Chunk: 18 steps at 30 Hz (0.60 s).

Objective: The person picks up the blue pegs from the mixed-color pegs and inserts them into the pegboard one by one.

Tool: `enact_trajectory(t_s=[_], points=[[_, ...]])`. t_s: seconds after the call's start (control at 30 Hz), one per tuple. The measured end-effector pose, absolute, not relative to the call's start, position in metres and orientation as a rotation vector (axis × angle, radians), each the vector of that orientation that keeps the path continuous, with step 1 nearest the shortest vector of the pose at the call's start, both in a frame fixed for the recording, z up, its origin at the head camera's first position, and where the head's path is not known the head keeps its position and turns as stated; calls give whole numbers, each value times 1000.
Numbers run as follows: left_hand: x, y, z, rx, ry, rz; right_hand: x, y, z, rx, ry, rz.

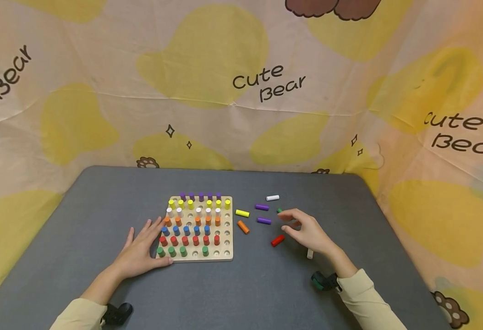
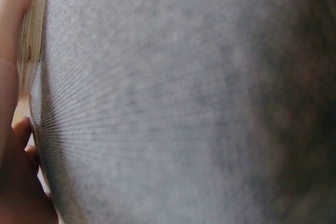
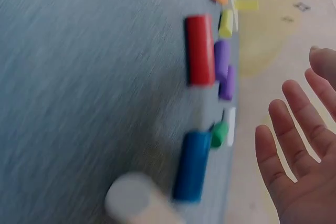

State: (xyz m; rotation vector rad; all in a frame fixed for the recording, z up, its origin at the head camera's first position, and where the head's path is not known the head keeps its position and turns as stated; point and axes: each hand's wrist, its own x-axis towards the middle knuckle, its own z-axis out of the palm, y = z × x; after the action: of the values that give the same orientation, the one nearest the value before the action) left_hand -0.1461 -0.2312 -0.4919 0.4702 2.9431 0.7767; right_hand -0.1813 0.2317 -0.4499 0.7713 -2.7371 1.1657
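A wooden pegboard (image 1: 230,238) stands on the table with rows of coloured pegs upright in its holes: purple, yellow, white, orange, blue, red and green. My left hand (image 1: 139,252) rests against the board's left side, fingers spread along the edge and the thumb (image 2: 14,14) at the front corner. To the right of the board, my right hand (image 1: 307,231) hovers over loose pegs, fingers slightly bent and holding nothing. Around it lie a red peg (image 1: 277,240), a green peg (image 1: 279,211) and a pale peg (image 1: 310,254). The right wrist view also shows a blue peg (image 3: 192,166).
Between board and right hand lie a yellow peg (image 1: 242,213), an orange peg (image 1: 243,227) and two purple pegs (image 1: 262,207). A white peg (image 1: 272,198) lies farther back. The grey table (image 1: 266,293) ends at a patterned cloth (image 1: 208,55) behind.
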Motion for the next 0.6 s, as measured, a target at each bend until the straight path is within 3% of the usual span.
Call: enact_trajectory(t_s=[0.6], points=[[-146,-231,-491,466,2939,787,-174,274,-470,615,-2865,1073]])
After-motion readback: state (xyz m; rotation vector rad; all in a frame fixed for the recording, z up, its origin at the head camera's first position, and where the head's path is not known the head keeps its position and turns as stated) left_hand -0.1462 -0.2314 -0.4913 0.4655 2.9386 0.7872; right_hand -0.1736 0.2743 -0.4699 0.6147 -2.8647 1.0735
